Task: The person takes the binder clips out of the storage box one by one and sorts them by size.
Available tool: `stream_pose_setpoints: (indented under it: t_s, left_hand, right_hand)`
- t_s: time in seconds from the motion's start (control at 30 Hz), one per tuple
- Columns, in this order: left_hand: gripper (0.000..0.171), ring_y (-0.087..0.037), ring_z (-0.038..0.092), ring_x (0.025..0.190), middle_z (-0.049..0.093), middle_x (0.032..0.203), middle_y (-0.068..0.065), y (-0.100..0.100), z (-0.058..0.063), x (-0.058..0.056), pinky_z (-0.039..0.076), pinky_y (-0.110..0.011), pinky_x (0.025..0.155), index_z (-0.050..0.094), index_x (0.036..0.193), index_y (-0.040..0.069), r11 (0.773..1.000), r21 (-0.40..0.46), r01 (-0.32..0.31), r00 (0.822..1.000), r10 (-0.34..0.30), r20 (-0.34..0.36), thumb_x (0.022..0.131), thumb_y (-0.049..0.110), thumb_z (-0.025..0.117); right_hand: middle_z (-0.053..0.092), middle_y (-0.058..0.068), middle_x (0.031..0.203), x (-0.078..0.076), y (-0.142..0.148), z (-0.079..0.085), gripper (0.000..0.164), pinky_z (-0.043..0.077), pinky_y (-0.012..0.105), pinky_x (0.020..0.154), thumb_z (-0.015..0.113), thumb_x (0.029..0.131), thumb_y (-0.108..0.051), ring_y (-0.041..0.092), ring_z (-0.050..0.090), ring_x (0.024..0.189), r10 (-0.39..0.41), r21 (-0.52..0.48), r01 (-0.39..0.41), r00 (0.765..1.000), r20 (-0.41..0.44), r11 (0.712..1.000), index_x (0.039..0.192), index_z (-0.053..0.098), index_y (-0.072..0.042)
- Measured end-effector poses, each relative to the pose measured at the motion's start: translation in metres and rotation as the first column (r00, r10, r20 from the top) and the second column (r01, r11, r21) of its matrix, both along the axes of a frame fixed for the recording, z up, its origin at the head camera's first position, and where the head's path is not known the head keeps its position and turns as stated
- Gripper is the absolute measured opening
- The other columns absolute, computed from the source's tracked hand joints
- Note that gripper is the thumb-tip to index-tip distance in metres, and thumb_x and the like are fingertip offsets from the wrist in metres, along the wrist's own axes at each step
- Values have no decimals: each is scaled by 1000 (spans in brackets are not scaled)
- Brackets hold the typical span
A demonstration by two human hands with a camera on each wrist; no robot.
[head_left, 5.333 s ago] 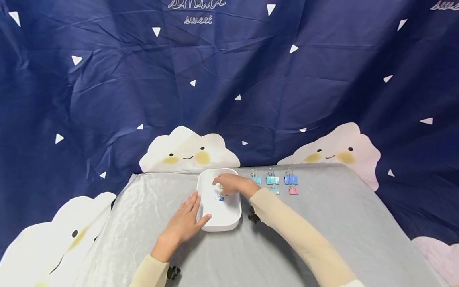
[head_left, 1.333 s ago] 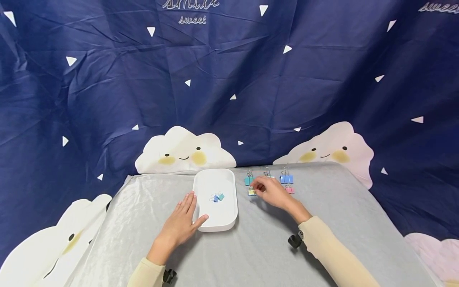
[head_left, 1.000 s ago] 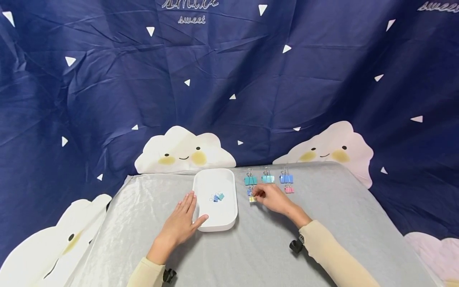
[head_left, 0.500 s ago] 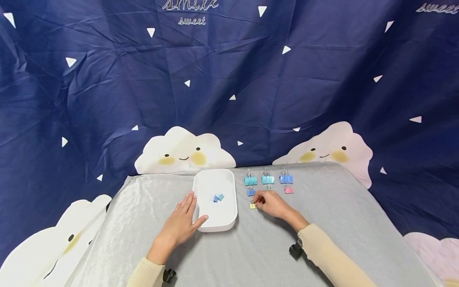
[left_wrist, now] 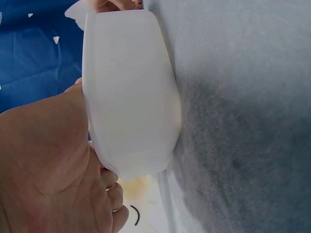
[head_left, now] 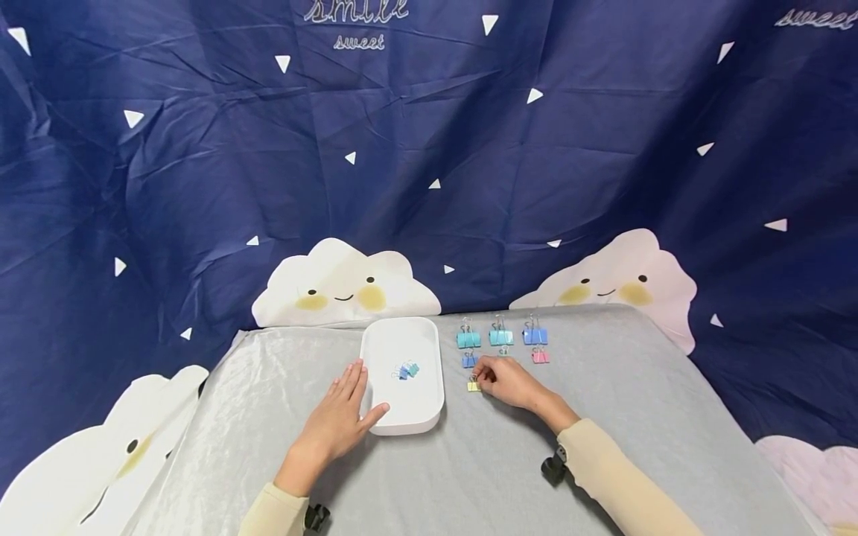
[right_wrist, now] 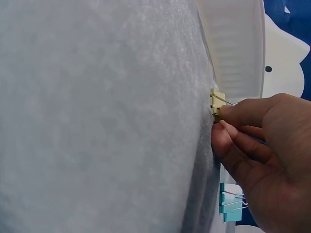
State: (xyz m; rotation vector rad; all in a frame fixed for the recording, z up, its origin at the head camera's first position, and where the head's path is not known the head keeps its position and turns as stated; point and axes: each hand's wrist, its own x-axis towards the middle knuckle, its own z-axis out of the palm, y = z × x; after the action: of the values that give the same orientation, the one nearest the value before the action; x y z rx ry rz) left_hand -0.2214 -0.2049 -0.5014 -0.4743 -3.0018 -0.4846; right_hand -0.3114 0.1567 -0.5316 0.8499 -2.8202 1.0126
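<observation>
In the head view, my left hand (head_left: 334,420) rests with straight fingers along the left rim of a white tray (head_left: 407,427). A small blue binder clip (head_left: 404,374) and a small teal one (head_left: 413,368) lie together in it. Right of the tray, my right hand (head_left: 511,383) pinches a small yellow binder clip (head_left: 473,387) at the cloth, just in front of a small blue binder clip (head_left: 469,361). Thumb and fingertips grip the yellow clip's end (right_wrist: 217,99) in the right wrist view. The left wrist view shows the tray's outer wall (left_wrist: 131,87) beside my left palm (left_wrist: 48,165).
Three larger binder clips stand in a back row: teal (head_left: 468,340), light teal (head_left: 500,338) and blue (head_left: 535,336). Before them are a pink clip (head_left: 540,357) and a small green clip (head_left: 504,351), partly hidden by my hand. Grey cloth (head_left: 429,484) covers the table.
My right hand has left the tray for the clips at right. It has drawn the yellow clip toward me, uncovering the small blue clip, then stayed nearly still. My left hand remains at the tray.
</observation>
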Motion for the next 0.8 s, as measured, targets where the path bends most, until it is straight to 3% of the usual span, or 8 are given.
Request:
stream_pose_setpoints:
  t_s: [0.3, 0.63, 0.8]
  left_hand:
    - [91, -41, 23, 164, 24, 175, -23, 1, -1, -1, 25, -57, 134, 31, 163, -8, 1000, -15, -9, 1000, 9, 2, 107, 60, 51]
    - [90, -41, 23, 164, 25, 175, -24, 1, 0, -1, 26, -58, 133, 32, 163, -9, 1000, -20, -7, 1000, 7, -2, 107, 58, 52]
    - [90, -41, 24, 164, 25, 175, -24, 1, 0, 0, 26, -57, 133, 32, 163, -9, 1000, -23, -8, 1000, 8, -1, 107, 59, 52]
  right_hand:
    - [72, -1, 88, 1, 0, -2, 12, 57, 22, 71, 70, 92, 3, 5, 63, 79, -16, -18, 17, 1000, 4, 1000, 98, 72, -7]
    - [75, 7, 100, 1, 5, -1, 13, 64, 30, 81, 74, 95, 1, 16, 73, 90, 12, -60, -11, 1000, 20, 998, 108, 72, -2]
    - [75, 6, 100, 1, 5, -1, 15, 63, 28, 80, 74, 95, 1, 14, 72, 89, 6, -55, -5, 1000, 14, 998, 109, 72, -2]
